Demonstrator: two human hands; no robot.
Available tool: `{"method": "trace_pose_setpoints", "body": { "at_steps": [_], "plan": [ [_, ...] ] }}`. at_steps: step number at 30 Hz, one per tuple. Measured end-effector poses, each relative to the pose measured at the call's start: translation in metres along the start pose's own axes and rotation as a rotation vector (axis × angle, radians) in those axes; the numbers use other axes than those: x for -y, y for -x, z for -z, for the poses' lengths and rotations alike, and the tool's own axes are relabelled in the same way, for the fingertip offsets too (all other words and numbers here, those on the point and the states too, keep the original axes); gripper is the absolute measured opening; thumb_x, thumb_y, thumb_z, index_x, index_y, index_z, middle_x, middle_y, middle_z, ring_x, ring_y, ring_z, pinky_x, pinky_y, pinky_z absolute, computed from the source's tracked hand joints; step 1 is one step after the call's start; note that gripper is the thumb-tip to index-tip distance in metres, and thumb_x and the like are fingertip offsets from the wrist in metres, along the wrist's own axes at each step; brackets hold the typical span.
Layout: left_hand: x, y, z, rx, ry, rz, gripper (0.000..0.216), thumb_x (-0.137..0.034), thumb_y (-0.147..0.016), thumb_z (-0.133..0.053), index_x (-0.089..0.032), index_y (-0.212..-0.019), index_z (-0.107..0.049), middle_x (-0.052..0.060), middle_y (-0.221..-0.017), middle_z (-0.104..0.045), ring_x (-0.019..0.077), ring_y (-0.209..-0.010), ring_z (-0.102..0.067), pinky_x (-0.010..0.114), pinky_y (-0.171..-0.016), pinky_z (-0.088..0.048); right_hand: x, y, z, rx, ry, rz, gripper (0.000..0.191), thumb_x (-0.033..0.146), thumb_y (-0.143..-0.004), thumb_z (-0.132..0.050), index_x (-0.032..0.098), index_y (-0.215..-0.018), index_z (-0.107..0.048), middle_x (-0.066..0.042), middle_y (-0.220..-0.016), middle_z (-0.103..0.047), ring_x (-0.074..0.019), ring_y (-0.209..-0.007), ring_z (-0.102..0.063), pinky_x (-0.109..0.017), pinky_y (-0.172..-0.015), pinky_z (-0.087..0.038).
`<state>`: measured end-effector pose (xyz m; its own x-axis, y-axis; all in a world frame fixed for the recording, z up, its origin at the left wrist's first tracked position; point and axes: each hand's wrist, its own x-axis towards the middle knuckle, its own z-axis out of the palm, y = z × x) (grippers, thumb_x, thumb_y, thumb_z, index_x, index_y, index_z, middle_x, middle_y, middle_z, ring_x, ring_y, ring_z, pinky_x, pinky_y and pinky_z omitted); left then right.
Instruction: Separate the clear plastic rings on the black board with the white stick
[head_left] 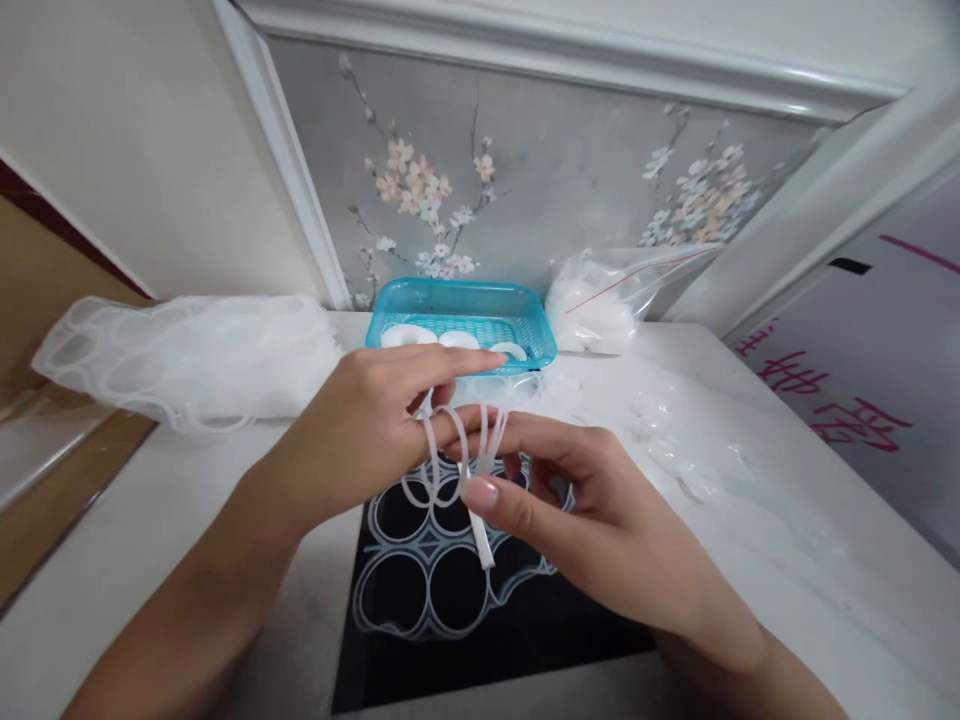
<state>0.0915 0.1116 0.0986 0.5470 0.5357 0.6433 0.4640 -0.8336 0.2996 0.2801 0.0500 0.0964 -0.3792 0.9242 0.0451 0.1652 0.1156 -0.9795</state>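
Several thin translucent white rings [496, 438] hang looped around a finger between my two hands. My left hand [360, 415] has its index finger stretched out above them, and its lower finger passes through the loops. My right hand [592, 500] bends around the rings from the right, thumb in front, fingertips partly hidden. Below, a clear rubbery sheet with round holes [428, 548] lies on a black mat [465, 675]. Across that sheet rests a narrow white strip-like tool [481, 540], its upper end hidden by the hands.
Behind my hands stands a blue plastic basket [546, 335] with white ring-shaped pieces [409, 336] in it. A zip bag of white material [600, 312] leans against the wall at its right. At the left lies a heap of translucent holed sheets [225, 355]. A board with red writing [862, 420] is at the right.
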Motion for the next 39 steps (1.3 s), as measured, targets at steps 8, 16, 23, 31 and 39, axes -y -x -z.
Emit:
{"method": "trace_pose_setpoints", "body": {
  "at_steps": [8,16,23,31,39],
  "plan": [
    [-0.006,0.004,0.008,0.022,-0.031,-0.045,0.028,-0.029,-0.097,-0.06,-0.026,-0.124,-0.065,-0.001,-0.086,-0.073,0.0133,-0.076,-0.068,0.023,-0.068,-0.054,-0.017,-0.012,-0.004,0.075,-0.472,-0.033,0.015,0.035,-0.081,-0.077,0.022,-0.077,-0.072,0.0,-0.08,-0.073,-0.0146,-0.079,-0.068,-0.03,-0.081,-0.052],
    [-0.019,0.01,0.017,0.066,0.044,0.034,0.023,-0.024,-0.094,-0.064,-0.028,-0.115,-0.071,-0.004,-0.093,-0.077,0.0125,-0.076,-0.07,0.021,-0.072,-0.054,-0.02,-0.02,0.002,0.251,-1.084,-0.156,0.019,0.038,-0.08,-0.075,0.021,-0.083,-0.067,0.001,-0.074,-0.075,-0.0131,-0.071,-0.072,-0.024,-0.07,-0.056],
    [-0.016,0.011,0.016,0.036,0.054,0.217,0.029,-0.041,-0.091,-0.066,-0.029,-0.118,-0.071,-0.002,-0.089,-0.077,0.009,-0.047,-0.057,0.024,-0.057,-0.052,-0.019,-0.018,0.005,0.115,-0.8,-0.141,0.057,0.075,-0.08,-0.052,0.026,-0.103,-0.07,-0.002,-0.063,-0.066,-0.0263,-0.093,-0.072,-0.042,-0.084,-0.057],
    [-0.018,0.014,0.019,0.091,0.202,0.405,0.037,-0.04,-0.086,-0.072,-0.031,-0.122,-0.067,-0.004,-0.094,-0.074,0.0041,-0.04,-0.055,0.015,-0.04,-0.047,-0.023,-0.018,0.011,-0.101,-0.611,0.074,0.058,0.078,-0.084,-0.046,0.034,-0.116,-0.067,-0.005,-0.097,-0.076,-0.029,-0.127,-0.059,-0.047,-0.092,-0.056],
    [-0.023,0.004,0.026,0.098,0.07,0.371,0.014,-0.028,-0.089,-0.062,-0.026,-0.082,-0.074,-0.005,-0.077,-0.073,0.0109,-0.066,-0.065,0.02,-0.057,-0.048,-0.018,-0.012,-0.009,-0.149,-0.423,0.176,0.036,0.03,-0.082,-0.078,0.035,-0.116,-0.069,0.0,-0.126,-0.069,-0.0208,-0.111,-0.066,-0.037,-0.09,-0.058]
  ]
}}
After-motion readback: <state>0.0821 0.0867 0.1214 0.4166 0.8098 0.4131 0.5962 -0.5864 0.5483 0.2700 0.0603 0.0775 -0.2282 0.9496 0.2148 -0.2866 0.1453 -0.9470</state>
